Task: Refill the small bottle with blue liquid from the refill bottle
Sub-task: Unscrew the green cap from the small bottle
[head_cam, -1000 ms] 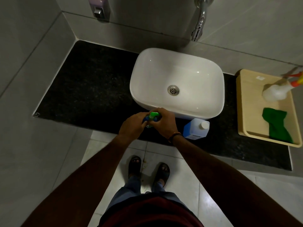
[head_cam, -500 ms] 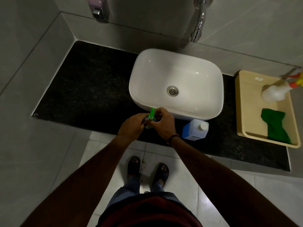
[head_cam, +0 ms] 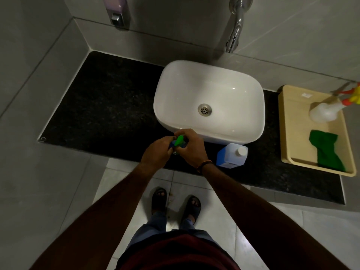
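The small bottle (head_cam: 172, 146) is mostly hidden between my two hands at the front edge of the black counter, just below the basin. Only a bit of its blue body shows, with its green pump top (head_cam: 178, 140) sticking up. My left hand (head_cam: 156, 153) grips the bottle's body from the left. My right hand (head_cam: 191, 148) is closed around the green top from the right. The refill bottle (head_cam: 231, 155), squarish, blue-tinted with a white cap, stands untouched on the counter just right of my right wrist.
A white basin (head_cam: 209, 103) sits on the black counter (head_cam: 109, 106) under a chrome tap (head_cam: 235, 26). At the right, a beige tray (head_cam: 290, 133) holds a white spray bottle (head_cam: 325, 112) and a green cloth (head_cam: 325, 151). A soap dispenser (head_cam: 116, 10) hangs on the wall.
My hands have stayed on the small bottle. The green top has turned between my right fingers, pointing in a different direction in each frame. The refill bottle has not moved.
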A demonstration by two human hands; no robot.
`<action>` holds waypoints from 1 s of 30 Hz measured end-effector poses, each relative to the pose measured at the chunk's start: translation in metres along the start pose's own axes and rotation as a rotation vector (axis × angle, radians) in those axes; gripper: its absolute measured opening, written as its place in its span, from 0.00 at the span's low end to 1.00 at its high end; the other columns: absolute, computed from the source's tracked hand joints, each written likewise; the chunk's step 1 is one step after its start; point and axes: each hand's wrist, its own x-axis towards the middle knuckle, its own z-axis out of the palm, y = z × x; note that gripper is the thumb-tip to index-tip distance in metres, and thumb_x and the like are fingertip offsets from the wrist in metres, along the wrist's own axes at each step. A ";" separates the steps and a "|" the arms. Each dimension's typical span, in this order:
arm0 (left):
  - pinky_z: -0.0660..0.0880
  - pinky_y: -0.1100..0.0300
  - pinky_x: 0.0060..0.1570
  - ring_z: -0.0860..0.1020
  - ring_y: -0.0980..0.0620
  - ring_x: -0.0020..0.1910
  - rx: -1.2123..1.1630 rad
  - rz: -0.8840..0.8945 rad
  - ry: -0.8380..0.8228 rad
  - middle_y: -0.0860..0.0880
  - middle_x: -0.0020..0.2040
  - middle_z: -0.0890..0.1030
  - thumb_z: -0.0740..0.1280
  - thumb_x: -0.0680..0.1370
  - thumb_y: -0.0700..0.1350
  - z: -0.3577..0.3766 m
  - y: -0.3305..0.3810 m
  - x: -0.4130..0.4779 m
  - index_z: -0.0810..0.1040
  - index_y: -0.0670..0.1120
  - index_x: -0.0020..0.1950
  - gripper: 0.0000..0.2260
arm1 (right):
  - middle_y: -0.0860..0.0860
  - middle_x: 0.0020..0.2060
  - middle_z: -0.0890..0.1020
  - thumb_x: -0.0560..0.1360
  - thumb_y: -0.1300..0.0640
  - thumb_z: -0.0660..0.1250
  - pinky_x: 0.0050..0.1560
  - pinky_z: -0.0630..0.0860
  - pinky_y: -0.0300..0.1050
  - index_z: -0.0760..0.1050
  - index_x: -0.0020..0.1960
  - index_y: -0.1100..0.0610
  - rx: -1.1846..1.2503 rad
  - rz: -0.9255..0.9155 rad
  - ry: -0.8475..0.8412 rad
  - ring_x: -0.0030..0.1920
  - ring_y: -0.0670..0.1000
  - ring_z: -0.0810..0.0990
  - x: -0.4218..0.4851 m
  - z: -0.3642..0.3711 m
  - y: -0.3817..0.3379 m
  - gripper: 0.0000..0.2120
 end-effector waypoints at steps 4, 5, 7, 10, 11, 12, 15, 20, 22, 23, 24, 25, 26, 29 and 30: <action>0.78 0.50 0.56 0.80 0.49 0.58 -0.038 0.024 -0.002 0.51 0.62 0.81 0.65 0.79 0.46 -0.001 0.001 -0.002 0.75 0.53 0.68 0.17 | 0.53 0.44 0.81 0.64 0.60 0.80 0.47 0.80 0.47 0.79 0.48 0.59 -0.008 0.057 0.044 0.45 0.51 0.80 -0.004 -0.001 0.000 0.16; 0.78 0.51 0.56 0.80 0.50 0.58 -0.034 0.025 -0.003 0.51 0.62 0.81 0.65 0.80 0.47 0.000 0.001 -0.003 0.75 0.52 0.68 0.16 | 0.53 0.43 0.82 0.64 0.60 0.80 0.47 0.81 0.49 0.79 0.49 0.60 0.002 0.052 0.039 0.44 0.51 0.81 -0.004 -0.002 0.001 0.16; 0.77 0.54 0.56 0.80 0.49 0.58 -0.021 0.019 0.006 0.49 0.61 0.81 0.66 0.80 0.47 0.001 0.001 -0.002 0.75 0.51 0.68 0.16 | 0.51 0.46 0.84 0.65 0.61 0.80 0.51 0.81 0.49 0.81 0.52 0.59 0.021 0.031 0.016 0.47 0.49 0.82 -0.005 -0.002 0.000 0.17; 0.76 0.54 0.56 0.79 0.49 0.58 -0.030 0.028 0.015 0.49 0.62 0.81 0.65 0.79 0.46 0.000 0.001 -0.002 0.75 0.51 0.68 0.17 | 0.48 0.49 0.82 0.64 0.60 0.81 0.54 0.80 0.38 0.79 0.55 0.57 0.052 0.071 0.048 0.49 0.44 0.81 -0.009 0.001 -0.002 0.22; 0.76 0.54 0.56 0.80 0.49 0.58 -0.039 0.035 0.012 0.50 0.62 0.81 0.65 0.78 0.46 -0.001 0.001 -0.002 0.75 0.52 0.68 0.17 | 0.48 0.48 0.82 0.64 0.59 0.82 0.51 0.79 0.35 0.79 0.54 0.57 0.061 0.101 0.072 0.47 0.42 0.80 -0.011 0.002 -0.001 0.21; 0.77 0.53 0.56 0.80 0.50 0.57 -0.044 0.042 0.009 0.50 0.62 0.81 0.65 0.78 0.46 -0.001 0.000 -0.002 0.75 0.53 0.68 0.17 | 0.47 0.45 0.82 0.64 0.58 0.82 0.49 0.79 0.33 0.79 0.52 0.56 0.060 0.120 0.088 0.45 0.42 0.80 -0.011 0.003 0.000 0.19; 0.78 0.53 0.55 0.80 0.50 0.57 -0.032 0.038 0.005 0.51 0.61 0.81 0.66 0.79 0.48 0.000 -0.001 -0.001 0.75 0.53 0.67 0.16 | 0.47 0.45 0.84 0.64 0.60 0.80 0.50 0.80 0.37 0.81 0.51 0.55 0.040 0.098 0.070 0.46 0.43 0.81 -0.011 0.004 0.001 0.17; 0.79 0.51 0.55 0.80 0.50 0.57 -0.039 0.040 0.005 0.52 0.61 0.81 0.65 0.79 0.49 0.001 -0.001 0.001 0.75 0.55 0.68 0.17 | 0.49 0.50 0.82 0.63 0.58 0.81 0.53 0.78 0.34 0.77 0.55 0.54 0.049 0.130 0.067 0.50 0.45 0.81 -0.008 0.003 -0.003 0.23; 0.79 0.50 0.57 0.80 0.50 0.58 -0.039 0.039 -0.002 0.52 0.62 0.81 0.64 0.80 0.50 0.001 -0.001 0.002 0.74 0.55 0.69 0.17 | 0.47 0.44 0.82 0.64 0.56 0.82 0.46 0.76 0.27 0.77 0.50 0.53 0.047 0.157 0.089 0.43 0.40 0.80 -0.007 0.003 -0.002 0.19; 0.79 0.50 0.57 0.80 0.50 0.59 -0.034 0.039 0.001 0.52 0.63 0.81 0.64 0.79 0.50 0.001 -0.002 0.002 0.74 0.55 0.69 0.17 | 0.45 0.43 0.82 0.64 0.57 0.82 0.44 0.74 0.25 0.78 0.50 0.53 0.038 0.152 0.092 0.42 0.38 0.79 -0.007 0.002 -0.001 0.18; 0.79 0.50 0.57 0.80 0.51 0.59 -0.028 0.041 0.007 0.52 0.63 0.81 0.64 0.79 0.51 0.001 -0.002 0.002 0.74 0.56 0.69 0.17 | 0.45 0.43 0.82 0.64 0.57 0.81 0.44 0.73 0.23 0.79 0.50 0.54 0.027 0.140 0.092 0.41 0.38 0.79 -0.007 0.000 -0.001 0.18; 0.79 0.50 0.57 0.80 0.51 0.58 -0.021 0.040 0.011 0.53 0.62 0.81 0.65 0.79 0.51 0.001 -0.002 0.003 0.74 0.56 0.68 0.17 | 0.45 0.44 0.82 0.64 0.58 0.81 0.46 0.73 0.23 0.80 0.51 0.55 0.023 0.124 0.095 0.42 0.39 0.79 -0.007 -0.001 -0.001 0.18; 0.79 0.50 0.56 0.80 0.51 0.57 -0.018 0.037 0.012 0.53 0.61 0.81 0.64 0.79 0.53 0.001 -0.002 0.003 0.74 0.56 0.67 0.17 | 0.46 0.44 0.83 0.64 0.58 0.81 0.47 0.75 0.25 0.80 0.52 0.55 0.034 0.111 0.103 0.43 0.40 0.80 -0.007 -0.003 -0.002 0.18; 0.80 0.52 0.50 0.81 0.52 0.52 -0.015 0.036 0.004 0.54 0.57 0.82 0.62 0.78 0.57 0.001 -0.002 0.003 0.75 0.59 0.62 0.14 | 0.47 0.44 0.84 0.64 0.59 0.81 0.47 0.81 0.34 0.80 0.52 0.56 0.114 0.100 0.136 0.45 0.42 0.83 -0.006 -0.007 -0.007 0.18; 0.80 0.53 0.48 0.81 0.52 0.51 -0.009 0.044 0.003 0.55 0.55 0.82 0.62 0.78 0.57 0.001 -0.003 0.003 0.75 0.59 0.60 0.12 | 0.47 0.44 0.85 0.64 0.60 0.80 0.48 0.82 0.37 0.81 0.52 0.56 0.137 0.094 0.146 0.45 0.43 0.84 -0.004 -0.009 -0.009 0.18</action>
